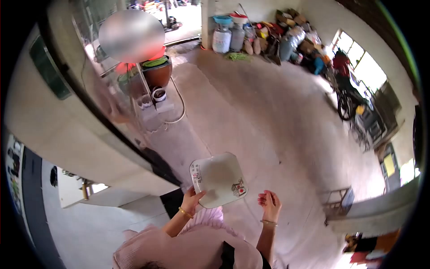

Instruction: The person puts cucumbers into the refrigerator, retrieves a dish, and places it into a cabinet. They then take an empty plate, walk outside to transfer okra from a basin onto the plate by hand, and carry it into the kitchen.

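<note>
A pale squarish plate (218, 180) with cut corners, dark lettering at one side and a red-and-black floral print at another, is held out in front of my body. My left hand (191, 201) grips its near left edge, with the thumb over the upper face and the other fingers partly hidden beneath. Nothing else shows on the plate. To its right, apart from it, my right hand (270, 205) is raised with loosely bent fingers and nothing visible in them.
A wall edge and doorway frame (112, 130) stand close on the left. Ahead are a large brown pot (157, 74), a hose (183, 105) and gas cylinders (221, 39). Piled goods (295, 40) and a motorbike (347, 94) line the far right. A wooden stool (338, 200) stands nearer right.
</note>
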Motion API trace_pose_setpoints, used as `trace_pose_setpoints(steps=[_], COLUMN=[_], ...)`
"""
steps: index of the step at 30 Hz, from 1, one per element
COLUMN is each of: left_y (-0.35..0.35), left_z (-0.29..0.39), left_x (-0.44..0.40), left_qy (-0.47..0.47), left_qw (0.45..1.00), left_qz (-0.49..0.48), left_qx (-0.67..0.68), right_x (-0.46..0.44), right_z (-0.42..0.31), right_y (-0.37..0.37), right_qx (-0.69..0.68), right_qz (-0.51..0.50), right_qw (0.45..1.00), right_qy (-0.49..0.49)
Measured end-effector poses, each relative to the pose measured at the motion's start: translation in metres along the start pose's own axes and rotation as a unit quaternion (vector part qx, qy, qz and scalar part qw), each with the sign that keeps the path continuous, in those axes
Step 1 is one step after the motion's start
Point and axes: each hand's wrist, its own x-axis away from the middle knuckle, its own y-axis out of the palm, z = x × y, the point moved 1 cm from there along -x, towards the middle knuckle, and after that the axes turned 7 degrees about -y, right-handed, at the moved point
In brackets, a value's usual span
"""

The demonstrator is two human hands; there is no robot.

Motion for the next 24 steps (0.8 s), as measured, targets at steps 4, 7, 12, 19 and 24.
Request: trace_pose_setpoints(steps=[4, 7, 12, 19, 24], left_y=[0.026, 0.062, 0.088, 0.093, 0.110], left_z=[0.010, 0.052, 0.101, 0.133, 0.166], left_x=[-0.104, -0.147, -0.238, -0.391, -0.433], left_qy=[0.044, 0.037, 0.102, 0.225, 0.235], left_qw=[0.998, 0.997, 0.988, 0.932, 0.876], left_qz=[0.020, 0.065, 0.084, 0.216, 0.359], left_qx=[0.050, 0.021, 0.085, 0.185, 0.219], right_x=[-0.129, -0.202, -0.323, -0.558, -0.663], right_z=[0.010, -0.012, -0.005, 0.017, 0.003], right_y=[0.014, 0.035, 0.040, 0.128, 0.279], right_qx=[0.033, 0.051, 0.015, 0.038, 0.079], right_qz=[-0.003, -0.025, 0.005, -0.101, -0.307], right_qw=[0.999, 0.997, 1.000, 0.994, 0.948], right_qy=[-0.008, -0.050, -0.020, -0.012, 0.017])
